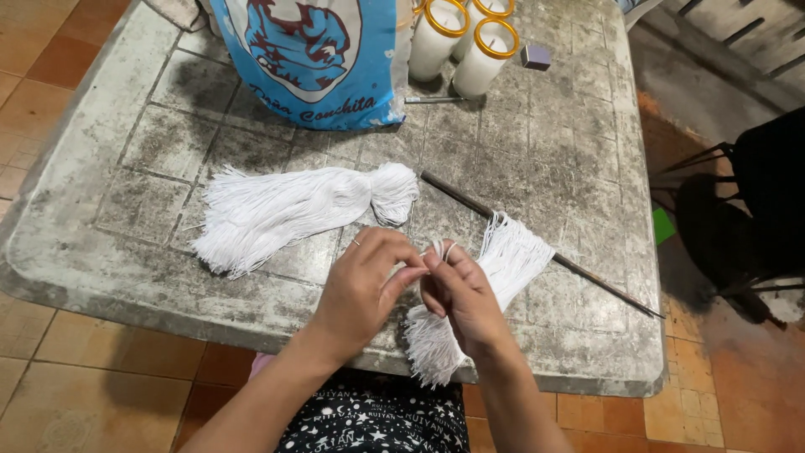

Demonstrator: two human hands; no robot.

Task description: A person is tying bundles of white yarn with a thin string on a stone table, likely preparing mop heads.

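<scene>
My left hand (362, 285) and my right hand (463, 295) meet over the near edge of a weathered grey table (142, 260). Both pinch a few white strings (438, 249) between their fingertips. A small bundle of white string (503, 268) lies under my right hand and hangs over the table's edge. A larger tied bundle of white string (293, 210) rests on the table to the left. A thin dark rod (587, 273) lies slanted under the small bundle.
At the far side stand a blue and white plastic bag (314, 59), three white candles in glasses with yellow rims (470, 42) and a small purple block (535, 56). A dark chair (746, 210) stands to the right on the tiled floor.
</scene>
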